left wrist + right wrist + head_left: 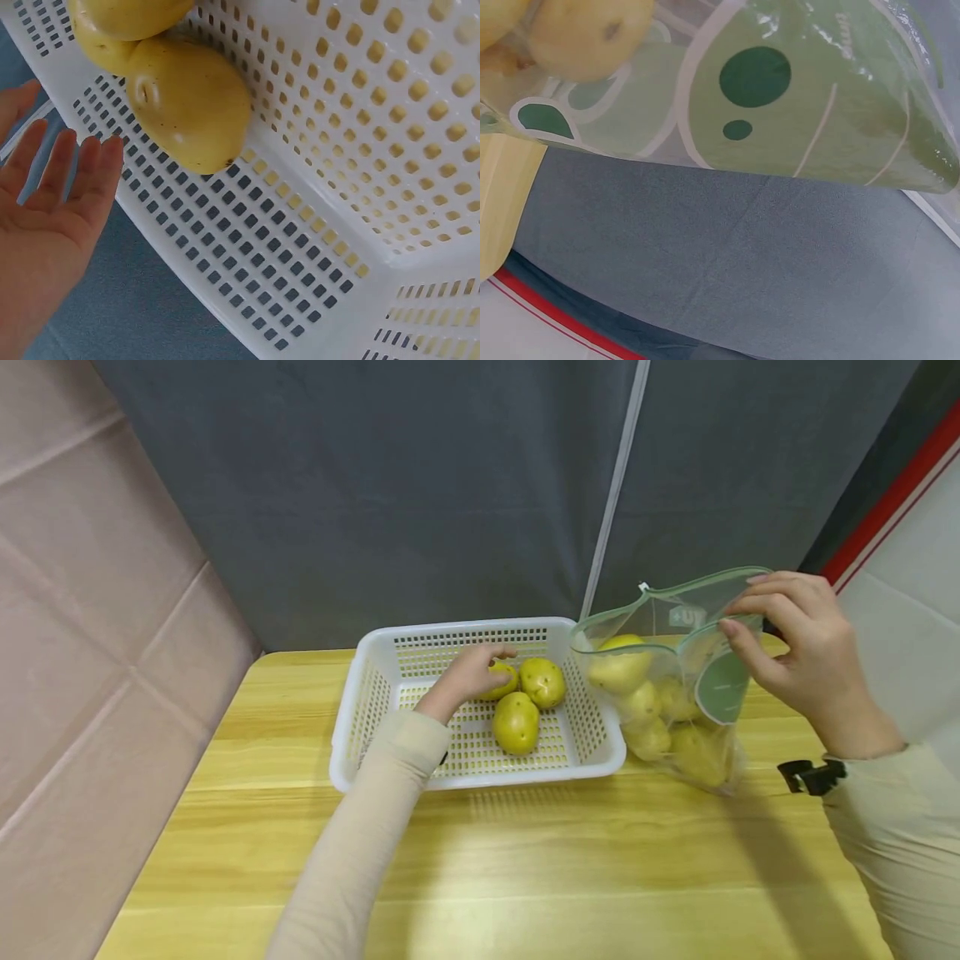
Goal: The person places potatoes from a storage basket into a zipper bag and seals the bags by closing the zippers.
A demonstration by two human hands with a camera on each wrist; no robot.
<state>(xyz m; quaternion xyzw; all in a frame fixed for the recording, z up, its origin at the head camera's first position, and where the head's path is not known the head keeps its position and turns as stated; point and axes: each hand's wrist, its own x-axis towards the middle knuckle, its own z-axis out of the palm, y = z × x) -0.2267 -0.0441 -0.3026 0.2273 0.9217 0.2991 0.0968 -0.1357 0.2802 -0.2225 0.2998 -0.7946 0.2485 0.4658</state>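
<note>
My left hand (468, 673) reaches over a white slotted plastic basket (592, 774), its fingers extended and holding nothing in the left wrist view. Below its fingers lies a partly covered potato (507, 682), with a second potato (543, 682) beside it and a third potato (516, 723) nearer the front. To the right of the basket stands a clear zip bag (731, 752) with a green print, several potatoes inside and its mouth spread. My right hand (806, 639) pinches the bag's upper right rim between thumb and fingers. The right wrist view shows the bag's printed side (802, 105) close up.
The basket and bag stand on a light wooden table (525, 877), near its back edge. Behind it hangs a grey curtain (390, 510) with a pale vertical strip. A pinkish padded panel (97, 693) borders the left side; a red-edged white surface (907, 635) is at right.
</note>
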